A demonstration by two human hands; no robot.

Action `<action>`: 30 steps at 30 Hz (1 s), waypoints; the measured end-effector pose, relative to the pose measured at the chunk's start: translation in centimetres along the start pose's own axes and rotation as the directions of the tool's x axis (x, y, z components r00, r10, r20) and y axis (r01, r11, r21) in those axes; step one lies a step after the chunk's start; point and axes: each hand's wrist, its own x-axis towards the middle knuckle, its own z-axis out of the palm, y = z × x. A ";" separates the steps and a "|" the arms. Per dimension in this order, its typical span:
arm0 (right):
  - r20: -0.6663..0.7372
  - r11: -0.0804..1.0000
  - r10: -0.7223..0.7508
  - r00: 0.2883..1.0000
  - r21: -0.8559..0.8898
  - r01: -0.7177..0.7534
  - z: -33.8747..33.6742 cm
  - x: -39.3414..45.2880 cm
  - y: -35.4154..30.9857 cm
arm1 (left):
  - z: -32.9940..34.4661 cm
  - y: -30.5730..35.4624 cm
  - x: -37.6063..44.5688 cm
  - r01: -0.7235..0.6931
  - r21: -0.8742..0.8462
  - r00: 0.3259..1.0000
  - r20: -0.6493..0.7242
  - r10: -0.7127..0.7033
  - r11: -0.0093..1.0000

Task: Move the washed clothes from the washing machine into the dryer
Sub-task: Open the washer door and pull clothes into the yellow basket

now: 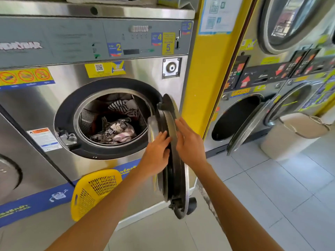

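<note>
Hands, two (159, 151) (188, 142), touch one washer door (174, 171).

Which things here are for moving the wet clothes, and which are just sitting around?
For the job:
- patterned washed clothes in the steel washing machine drum
- round dark washer door, open, left hand and right hand on it
- open steel dryer on the right
- yellow plastic laundry basket on the floor

Just sitting around:
- beige bin
- yellow wall notices
</note>
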 end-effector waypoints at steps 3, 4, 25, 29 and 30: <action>0.008 1.000 0.014 1.000 0.016 -0.015 -2.2 0.0 1.9 | 3.0 0.6 1.3 -0.084 0.099 0.996 0.047 0.079 0.992; 0.008 1.000 0.012 1.000 0.021 -0.012 -2.7 0.0 2.5 | 3.9 0.8 1.5 -0.088 0.133 0.995 0.055 0.081 0.987; 0.055 0.995 0.011 0.998 0.101 -0.017 -7.6 1.8 9.3 | 9.9 6.7 4.5 0.050 0.258 0.999 -0.009 -0.049 0.965; 0.202 0.983 0.049 0.978 0.163 -0.083 -8.7 2.6 10.1 | 8.4 8.2 4.5 0.096 0.144 0.994 -0.070 -0.087 0.985; 0.210 0.983 0.062 0.976 0.154 -0.095 -9.0 2.7 10.2 | 8.0 8.6 4.2 0.131 0.080 0.989 -0.085 -0.124 0.988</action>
